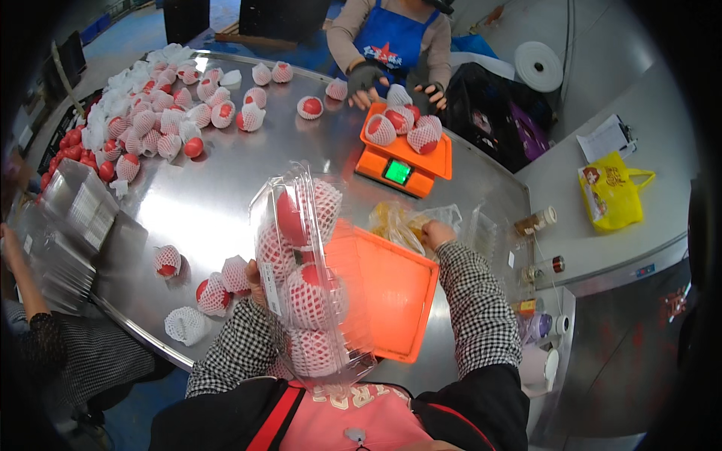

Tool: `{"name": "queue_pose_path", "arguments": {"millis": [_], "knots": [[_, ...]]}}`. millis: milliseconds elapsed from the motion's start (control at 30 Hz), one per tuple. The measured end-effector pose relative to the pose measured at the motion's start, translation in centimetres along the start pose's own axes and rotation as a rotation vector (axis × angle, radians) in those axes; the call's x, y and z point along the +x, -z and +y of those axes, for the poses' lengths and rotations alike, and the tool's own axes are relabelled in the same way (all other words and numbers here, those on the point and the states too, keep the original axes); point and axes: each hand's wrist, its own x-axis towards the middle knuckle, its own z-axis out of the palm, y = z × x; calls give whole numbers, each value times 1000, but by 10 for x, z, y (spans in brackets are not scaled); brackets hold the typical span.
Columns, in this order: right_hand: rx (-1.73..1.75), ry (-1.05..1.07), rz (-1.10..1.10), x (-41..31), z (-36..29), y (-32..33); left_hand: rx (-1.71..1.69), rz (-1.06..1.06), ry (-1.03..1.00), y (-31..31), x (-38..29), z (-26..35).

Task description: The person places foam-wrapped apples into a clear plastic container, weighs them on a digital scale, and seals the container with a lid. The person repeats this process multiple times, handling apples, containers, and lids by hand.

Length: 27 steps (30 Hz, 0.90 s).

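My left hand [255, 282] grips the side of a clear plastic clamshell box [304, 282], which is tilted up in front of my chest. Inside it lie several red fruits in white and pink foam nets. Beneath the box an orange tray [401, 299] shows on the right. My right hand [439, 233] has its fingers closed on a clear plastic bag [397, 225] with yellow-orange contents, just beyond the tray. Farther off, an orange digital scale [375, 168] with a lit green display carries several netted fruits [397, 119].
A co-worker in a blue apron [389, 39] has gloved hands at the scale. Netted fruits [152, 121] are heaped at the metal table's far left, near stacked clear boxes [79, 203]. Another person's arm [23, 276] is at left. Jars [536, 221] line the right edge.
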Motion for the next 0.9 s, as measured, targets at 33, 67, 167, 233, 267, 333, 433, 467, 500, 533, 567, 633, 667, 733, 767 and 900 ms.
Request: {"name": "queue_pose_path", "arguments": {"millis": [33, 67, 167, 233, 267, 333, 433, 467, 500, 533, 567, 633, 667, 733, 767, 900], "knots": [[72, 5, 67, -5, -1, 10, -3, 2, 8, 1, -1, 0], [112, -53, 92, -10, -5, 24, -9, 6, 13, 2, -1, 0], [837, -72, 180, -44, -38, 76, -24, 22, 24, 5, -4, -9], [1312, -12, 49, -87, -77, 111, -25, 37, 34, 3, -11, -18], [1483, 136, -33, -113, -99, 124, -28, 44, 43, 2, -14, -23], [1578, 192, -206, -160, -142, 145, -32, 48, 70, -2, -21, -32], [1442, 156, -147, -209, -188, 157, -35, 59, 130, -10, -31, -43], [1373, 187, -18, -221, -198, 157, -35, 62, 152, -12, -34, -46], [1297, 217, 109, -232, -207, 156, -32, 65, 173, -14, -37, -48], [1189, 168, 194, -241, -212, 153, -27, 67, 193, -16, -40, -49], [1108, 239, 337, -250, -215, 150, -21, 70, 214, -18, -43, -50], [892, 241, 545, -266, -217, 139, -4, 74, 251, -22, -50, -52], [889, 202, 519, -271, -217, 131, 7, 78, 271, -24, -53, -53], [924, 223, 537, -274, -213, 110, 41, 78, 306, -29, -60, -53], [797, 171, 451, -277, -211, 96, 55, 80, 324, -32, -65, -53], [810, 66, 195, -305, -195, 30, 137, 78, 424, -35, -82, -52]]}}
